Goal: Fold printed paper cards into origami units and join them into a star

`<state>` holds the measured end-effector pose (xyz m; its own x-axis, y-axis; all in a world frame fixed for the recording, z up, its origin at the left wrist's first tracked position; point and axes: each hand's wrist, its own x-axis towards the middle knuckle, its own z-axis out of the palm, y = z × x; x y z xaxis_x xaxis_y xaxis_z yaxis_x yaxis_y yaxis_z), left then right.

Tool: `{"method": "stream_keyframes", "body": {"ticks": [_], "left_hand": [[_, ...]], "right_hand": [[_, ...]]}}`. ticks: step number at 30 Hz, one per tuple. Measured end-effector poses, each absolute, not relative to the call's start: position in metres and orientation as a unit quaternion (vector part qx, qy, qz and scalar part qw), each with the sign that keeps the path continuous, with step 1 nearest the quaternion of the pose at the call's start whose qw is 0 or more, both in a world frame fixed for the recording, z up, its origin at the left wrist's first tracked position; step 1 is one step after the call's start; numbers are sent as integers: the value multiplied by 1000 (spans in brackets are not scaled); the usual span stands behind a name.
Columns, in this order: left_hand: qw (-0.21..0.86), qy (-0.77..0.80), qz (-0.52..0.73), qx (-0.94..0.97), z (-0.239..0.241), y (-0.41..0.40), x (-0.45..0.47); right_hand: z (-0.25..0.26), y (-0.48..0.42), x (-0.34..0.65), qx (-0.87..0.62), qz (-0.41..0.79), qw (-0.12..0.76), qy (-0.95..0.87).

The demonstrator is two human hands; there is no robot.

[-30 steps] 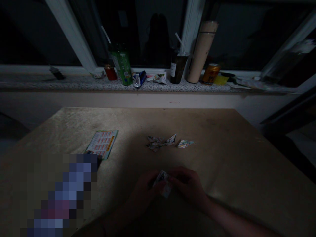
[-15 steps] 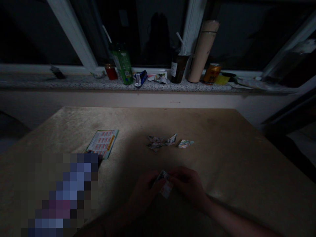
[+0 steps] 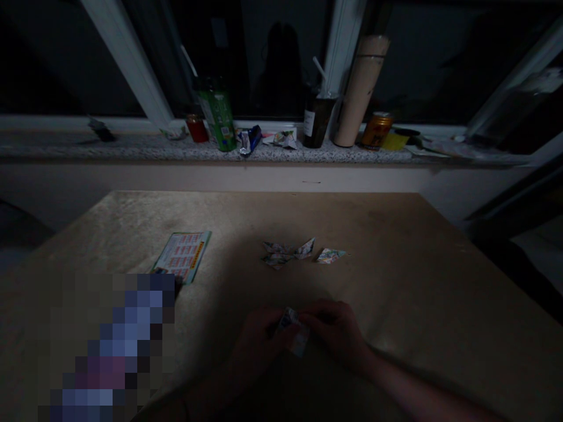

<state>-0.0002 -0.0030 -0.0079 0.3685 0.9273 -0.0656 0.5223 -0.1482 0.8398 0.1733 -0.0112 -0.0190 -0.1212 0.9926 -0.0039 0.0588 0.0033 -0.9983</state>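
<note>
Paper (image 3: 301,343) is clasped by the left hand (image 3: 257,341) and pinched by the right hand (image 3: 338,329) at its two o'clock. Folded pieces (image 3: 304,249) lie at twelve on the tabletop (image 3: 373,220).

Left hand (image 3: 259,343), right hand (image 3: 338,328) and forearms (image 3: 396,378) bare; thin dark line (image 3: 185,407) across left forearm, indistinct.

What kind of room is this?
Probably a room in a home or dorm, though I can't be sure: a bare-topped table by a window, with a green container and tan flask on the sill.
</note>
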Motion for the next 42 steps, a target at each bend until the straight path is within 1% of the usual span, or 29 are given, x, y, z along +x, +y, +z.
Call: {"method": "stream_keyframes", "body": {"ticks": [5, 10, 19, 24, 27, 31, 36, 38, 42], "left_hand": [[445, 512, 241, 694, -6, -3, 1], [447, 518, 248, 686, -5, -1, 4], [478, 503, 271, 667, -5, -1, 1], [514, 512, 277, 630, -7, -1, -1], [505, 498, 276, 649, -10, -1, -2], [472, 475, 270, 692, -9, -3, -2], [429, 534, 280, 673, -8, -8, -3], [430, 543, 280, 665, -10, -9, -5], [440, 526, 254, 682, -12, -6, -6]], "right_hand": [[-22, -11, 173, -498, 500, 446, -551], [-19, -11, 172, -505, 493, 439, -556], [-20, -11, 172, -496, 521, 421, -552], [-15, -11, 174, -434, 536, 346, -636], [-17, -11, 175, -429, 536, 337, -644], [-18, -8, 177, -452, 546, 370, -601], [-16, -8, 176, -462, 568, 385, -562], [-16, -8, 176, -458, 573, 389, -557], [-15, -9, 177, -416, 592, 358, -590]]}}
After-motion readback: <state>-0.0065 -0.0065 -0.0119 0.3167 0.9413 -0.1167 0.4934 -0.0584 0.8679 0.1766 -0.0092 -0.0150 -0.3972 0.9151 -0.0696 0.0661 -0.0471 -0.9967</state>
